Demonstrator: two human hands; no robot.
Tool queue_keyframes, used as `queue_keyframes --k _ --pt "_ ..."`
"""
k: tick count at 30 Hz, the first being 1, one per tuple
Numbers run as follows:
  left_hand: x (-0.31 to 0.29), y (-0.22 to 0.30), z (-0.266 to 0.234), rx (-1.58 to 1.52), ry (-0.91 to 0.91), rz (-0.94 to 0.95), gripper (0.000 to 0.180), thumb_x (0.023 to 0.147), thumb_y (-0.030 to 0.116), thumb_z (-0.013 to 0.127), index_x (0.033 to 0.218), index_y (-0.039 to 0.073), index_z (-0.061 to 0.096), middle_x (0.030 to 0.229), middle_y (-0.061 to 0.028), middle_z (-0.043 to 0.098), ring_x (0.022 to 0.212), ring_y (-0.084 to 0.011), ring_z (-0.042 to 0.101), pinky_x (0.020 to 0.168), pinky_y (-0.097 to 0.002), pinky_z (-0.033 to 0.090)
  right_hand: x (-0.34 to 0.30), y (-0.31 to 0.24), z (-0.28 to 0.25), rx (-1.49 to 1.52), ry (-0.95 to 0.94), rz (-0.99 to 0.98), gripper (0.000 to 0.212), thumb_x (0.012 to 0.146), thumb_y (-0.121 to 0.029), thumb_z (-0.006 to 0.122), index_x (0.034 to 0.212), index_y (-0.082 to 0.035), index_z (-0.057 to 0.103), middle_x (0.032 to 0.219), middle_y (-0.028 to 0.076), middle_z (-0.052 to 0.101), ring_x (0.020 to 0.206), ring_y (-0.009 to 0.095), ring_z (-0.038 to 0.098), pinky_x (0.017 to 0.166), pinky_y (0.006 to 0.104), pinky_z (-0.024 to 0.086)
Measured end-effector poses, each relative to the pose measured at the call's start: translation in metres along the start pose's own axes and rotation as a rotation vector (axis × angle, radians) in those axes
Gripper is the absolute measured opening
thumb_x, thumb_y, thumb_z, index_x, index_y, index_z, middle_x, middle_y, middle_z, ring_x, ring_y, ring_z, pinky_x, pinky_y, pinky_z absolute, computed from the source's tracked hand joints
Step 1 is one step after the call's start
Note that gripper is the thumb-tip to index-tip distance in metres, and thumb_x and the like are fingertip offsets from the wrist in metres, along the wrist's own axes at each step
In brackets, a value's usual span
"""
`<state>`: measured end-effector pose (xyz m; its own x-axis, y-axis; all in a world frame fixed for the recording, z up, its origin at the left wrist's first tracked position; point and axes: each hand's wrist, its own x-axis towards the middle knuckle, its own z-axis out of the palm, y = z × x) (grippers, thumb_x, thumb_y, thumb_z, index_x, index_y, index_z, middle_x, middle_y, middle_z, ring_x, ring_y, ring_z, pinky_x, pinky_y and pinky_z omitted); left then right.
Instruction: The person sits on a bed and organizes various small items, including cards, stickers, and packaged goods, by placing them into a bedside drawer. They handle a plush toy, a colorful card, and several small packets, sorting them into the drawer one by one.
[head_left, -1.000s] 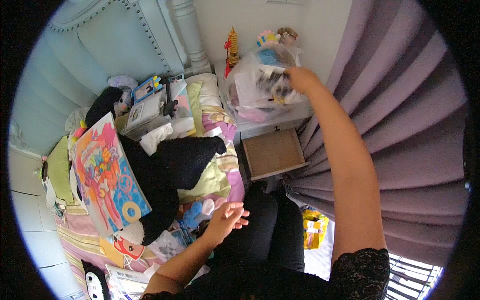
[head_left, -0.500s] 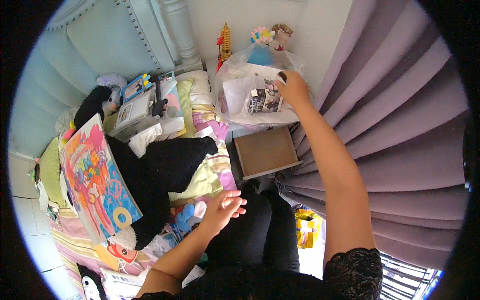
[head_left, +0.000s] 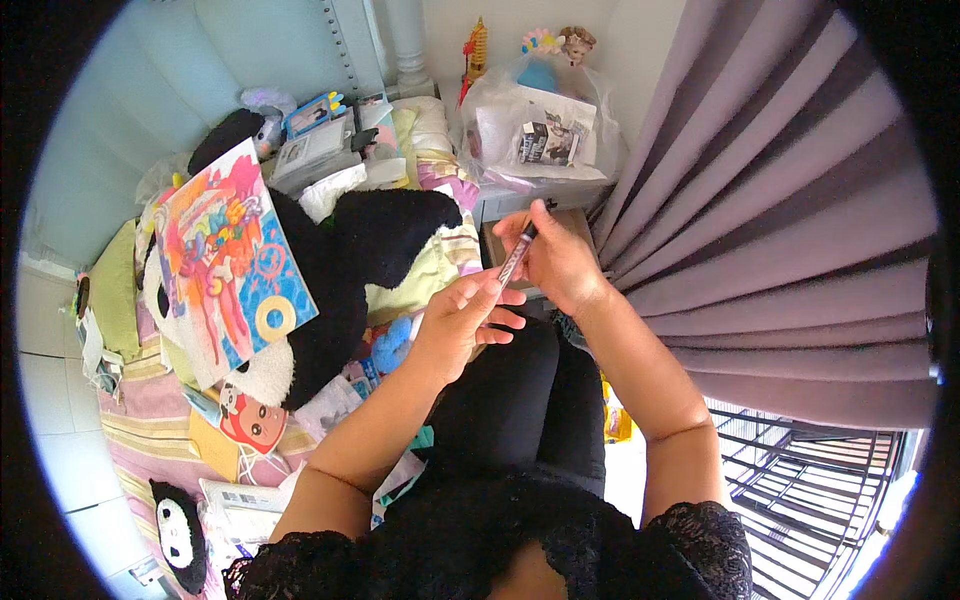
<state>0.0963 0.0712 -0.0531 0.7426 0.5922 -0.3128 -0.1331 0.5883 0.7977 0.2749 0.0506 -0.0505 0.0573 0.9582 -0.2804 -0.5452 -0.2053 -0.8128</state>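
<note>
A slim marker pen (head_left: 513,262) with a dark cap and a patterned pale barrel is held slantwise between my hands, above my lap. My right hand (head_left: 562,262) pinches its dark upper end between thumb and fingers. At the lower end, my left hand (head_left: 462,322) grips the barrel with thumb and forefinger, its other fingers loosely bent. Behind my hands, the pulled-out drawer (head_left: 573,222) of the nightstand is mostly covered.
A plastic bag (head_left: 590,100) with papers and a small box sits on the nightstand. Purple curtains (head_left: 770,200) hang at right. The bed at left carries a large black plush toy (head_left: 385,225), a colourful picture board (head_left: 225,260), a tape roll (head_left: 275,317) and papers.
My right hand has drawn back from the bag to above my lap, bringing the marker pen. My left hand has risen and taken hold of its lower end. The view has shifted.
</note>
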Motion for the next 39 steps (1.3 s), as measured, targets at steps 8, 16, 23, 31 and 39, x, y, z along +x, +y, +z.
queue_keyframes --k 8,16,23,31,39 --pt "-0.036 -0.014 0.006 -0.012 0.083 0.145 0.029 0.087 0.01 0.062 0.112 -0.004 0.057 0.092 -0.0145 0.066 0.073 -0.0203 0.067 0.064 -0.027 0.055 -0.059 -0.002 0.019 -0.2 0.044 -0.21 0.046 0.096 -0.045 0.042 0.103 -0.002 0.058 0.066 -0.001 0.048 0.057 0.01 0.044 0.056 0.0236 0.037" --pt "-0.062 -0.021 0.007 0.29 0.146 0.729 0.022 0.078 -0.006 0.067 0.099 -0.005 0.059 0.09 -0.0128 0.066 0.078 -0.0144 0.065 0.068 -0.0249 0.053 -0.095 -0.003 0.036 -0.043 0.045 -0.258 0.031 0.095 -0.027 0.051 0.11 0.0 0.057 0.075 0.001 0.054 0.063 0.01 0.048 0.059 0.0234 0.04" --pt "-0.071 -0.024 -0.004 0.754 0.321 1.005 0.019 0.076 -0.005 0.071 0.092 -0.005 0.059 0.085 -0.0128 0.067 0.078 -0.0139 0.066 0.068 -0.0252 0.053 -0.106 0.011 0.03 0.001 0.042 -0.269 0.028 0.094 -0.016 0.052 0.115 0.003 0.056 0.08 0.002 0.057 0.068 0.009 0.05 0.062 0.0232 0.042" --pt "-0.06 -0.042 -0.018 0.497 0.175 0.591 0.017 0.077 0.002 0.073 0.089 -0.003 0.061 0.075 -0.0107 0.066 0.066 -0.0118 0.065 0.06 -0.0215 0.05 -0.092 0.039 0.005 0.023 0.188 -0.129 0.023 0.091 -0.018 0.058 0.104 0.001 0.061 0.076 0.002 0.06 0.061 0.009 0.053 0.057 0.0212 0.045" --pt "-0.116 -0.038 -0.112 0.932 0.036 -0.048 0.017 0.085 0.017 0.065 0.09 0.002 0.063 0.07 -0.0034 0.064 0.06 -0.0091 0.06 0.055 -0.0229 0.046 -0.09 0.128 -0.024 -0.182 0.036 0.419 0.024 0.085 -0.023 0.064 0.099 -0.003 0.064 0.08 0.003 0.064 0.061 0.008 0.055 0.055 0.0213 0.047"
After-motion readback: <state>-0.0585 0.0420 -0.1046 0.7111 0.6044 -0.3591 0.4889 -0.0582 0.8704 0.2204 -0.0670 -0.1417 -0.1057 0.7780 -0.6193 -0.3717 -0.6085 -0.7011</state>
